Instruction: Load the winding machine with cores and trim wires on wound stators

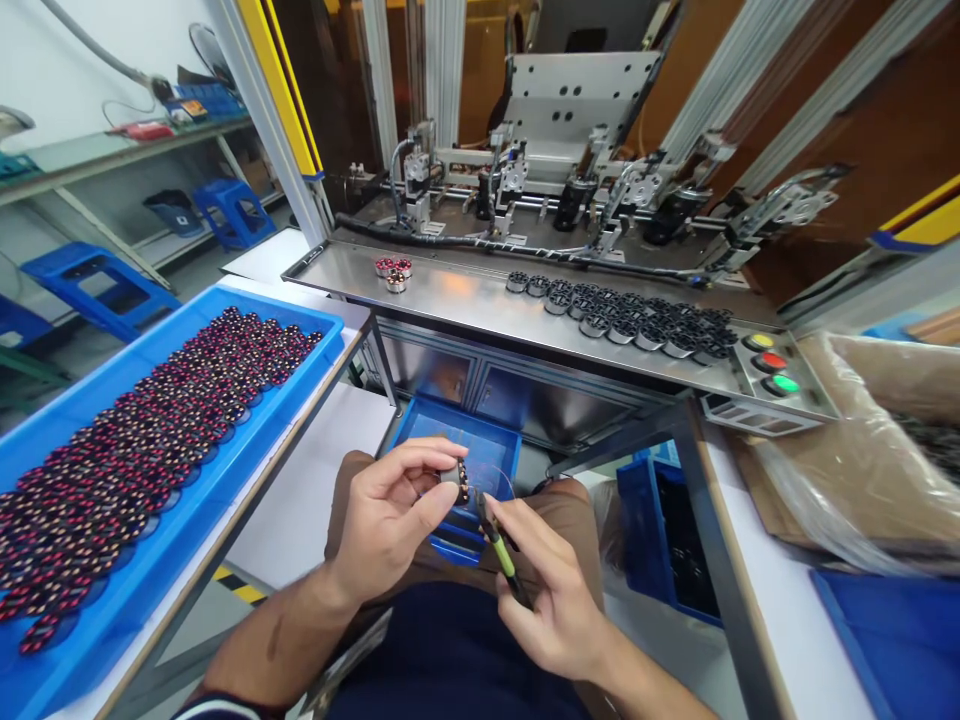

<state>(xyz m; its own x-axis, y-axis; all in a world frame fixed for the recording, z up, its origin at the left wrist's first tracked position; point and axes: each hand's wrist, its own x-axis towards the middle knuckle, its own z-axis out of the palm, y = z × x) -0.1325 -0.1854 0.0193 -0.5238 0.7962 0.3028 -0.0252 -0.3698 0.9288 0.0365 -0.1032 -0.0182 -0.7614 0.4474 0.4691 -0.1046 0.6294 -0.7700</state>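
Observation:
Above my lap, my left hand (pixel 401 505) pinches a small round motor stator (pixel 460 480) between thumb and fingers, its copper-wound side turned to the right. My right hand (pixel 551 580) grips a pair of pliers or cutters (pixel 501 548) with dark and yellow-green handles. The tool's tip is close to the stator's right side; I cannot tell whether it touches. A thin loose wire (pixel 501 476) curves up between the stator and my right hand. Part of the stator is hidden behind my left fingers.
A blue tray (pixel 337 325) at left holds many red and copper stators. On the machine's metal ledge (pixel 457 290) sit 3 wound stators (pixel 396 277) and rows of black cores (pixel 630 312). Push buttons (pixel 780 384), a lined carton (pixel 862 430) and a blue bin (pixel 645 530) are at right.

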